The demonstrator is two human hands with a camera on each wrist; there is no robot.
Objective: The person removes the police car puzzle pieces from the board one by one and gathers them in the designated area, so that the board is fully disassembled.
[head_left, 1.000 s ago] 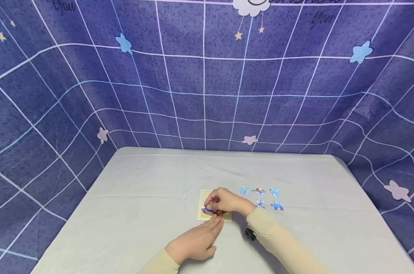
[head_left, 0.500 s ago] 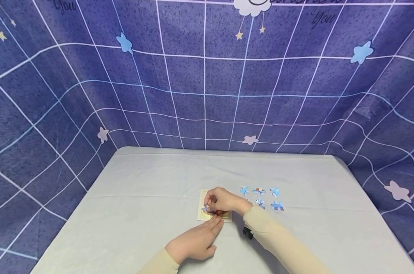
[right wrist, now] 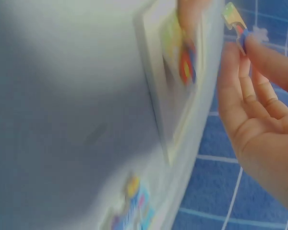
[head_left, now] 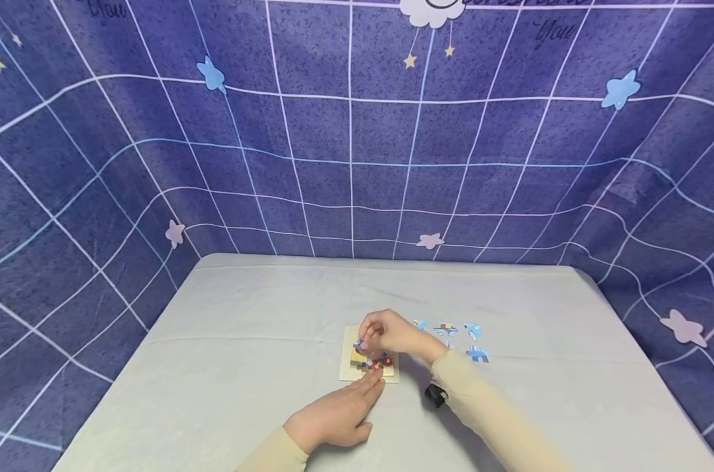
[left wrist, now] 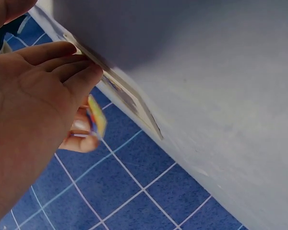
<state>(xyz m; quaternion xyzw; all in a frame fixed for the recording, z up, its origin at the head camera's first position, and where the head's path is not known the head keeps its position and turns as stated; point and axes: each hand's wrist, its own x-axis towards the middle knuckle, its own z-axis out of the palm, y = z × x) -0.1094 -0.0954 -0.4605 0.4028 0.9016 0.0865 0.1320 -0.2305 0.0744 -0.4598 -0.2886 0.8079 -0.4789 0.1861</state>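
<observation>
My left hand (head_left: 336,416) lies with straight fingers across the near edge of a square puzzle board (head_left: 345,370) with a pale frame. Colourful red and yellow pieces sit inside the frame, partly hidden by both hands. Above the board, my right hand (head_left: 396,335) pinches a puzzle piece (right wrist: 237,24) between thumb and fingertips. Green, yellow, red and blue show on this piece, which is tilted and apart from the board. In the left wrist view the same puzzle piece (left wrist: 97,120) appears blurred beyond the left hand's fingers (left wrist: 89,79).
Several loose blue puzzle pieces lie in rows right of the board, among them a car-like piece (head_left: 445,329) and a lower right piece (head_left: 478,354). The right forearm partly covers them. A pale cloth covers the table (head_left: 244,328); a purple-blue gridded curtain (head_left: 386,131) surrounds it.
My right hand has lifted the puzzle piece off the board and moved slightly up and right. More of the board's inside shows. The left hand stays put.
</observation>
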